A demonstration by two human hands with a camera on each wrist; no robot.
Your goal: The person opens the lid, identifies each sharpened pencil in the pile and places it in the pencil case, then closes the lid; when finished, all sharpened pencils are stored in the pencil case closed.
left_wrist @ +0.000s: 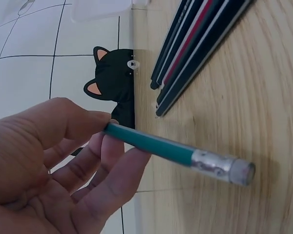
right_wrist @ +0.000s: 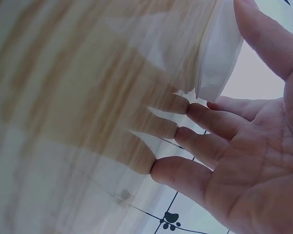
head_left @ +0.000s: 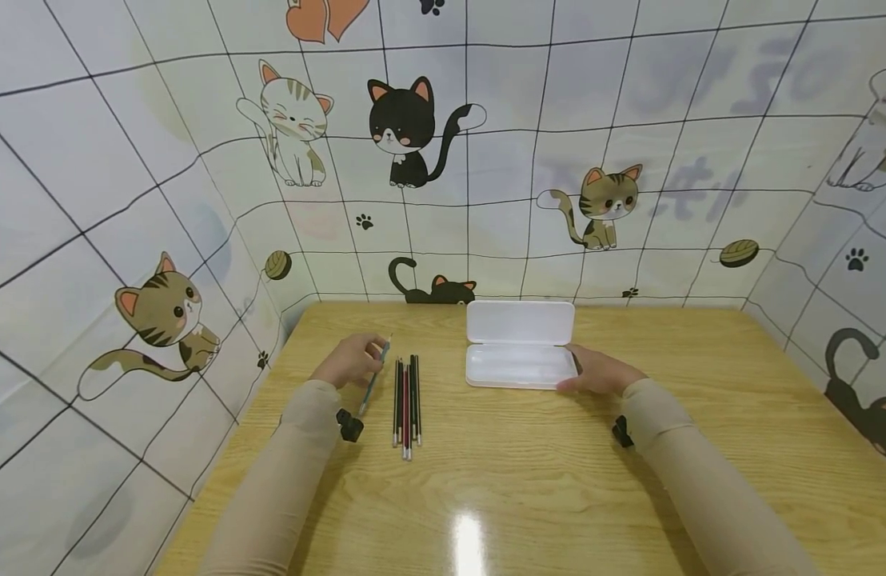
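My left hand (head_left: 353, 360) pinches a blue-green pencil (left_wrist: 161, 147) between thumb and fingers. Its metal band and eraser end point toward me, and its tip points to the back. Just right of that hand, a bundle of several dark pencils (head_left: 417, 400) and a red one (head_left: 405, 408) lies on the table. A white pencil case (head_left: 511, 386) stands right of them, its lid (head_left: 520, 322) raised at the back and its tray bare inside. My right hand (head_left: 597, 372) holds the case's right end, thumb at the front corner and fingers along the side.
The wooden table (head_left: 500, 472) runs back to a wall (head_left: 500, 232) hung with a cat-patterned grid cloth. More of this cloth covers the left and right sides. Small black wrist cameras sit below both hands.
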